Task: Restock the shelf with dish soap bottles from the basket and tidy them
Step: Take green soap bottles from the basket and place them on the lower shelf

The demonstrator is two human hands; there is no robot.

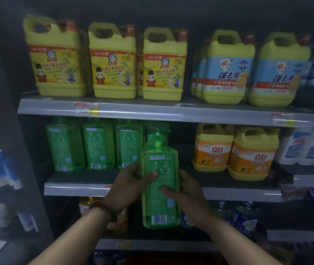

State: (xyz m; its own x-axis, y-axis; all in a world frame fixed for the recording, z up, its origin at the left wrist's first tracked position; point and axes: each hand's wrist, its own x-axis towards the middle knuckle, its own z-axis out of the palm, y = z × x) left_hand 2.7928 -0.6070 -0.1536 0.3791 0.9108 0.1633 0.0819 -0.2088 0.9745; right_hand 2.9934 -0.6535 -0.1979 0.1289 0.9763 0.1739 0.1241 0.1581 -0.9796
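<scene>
Head view is dim and smeared at its edges, so whatever sits below the middle shelf (72, 188) reads only as dark, blurred bottle shapes. My fingers are mostly hidden behind the green soap bottle (159, 203). My left hand (127, 186) curls round its left side with the thumb pressed flat on the label, and my right hand (187, 192) grips the right side, thumb laid across the front lower down. The bottle is upright just in front of the middle shelf's edge, its base hanging below the rail and its pump neck partly covering a bottle behind. It is slick, see-through green plastic, flat-faced with rounded shoulders and a barcode near the foot. Set back on the middle shelf's left part stand more green bottles (97, 146) in a row; on its right part, squat yellow jugs (251, 152) with orange labels and moulded handles.
</scene>
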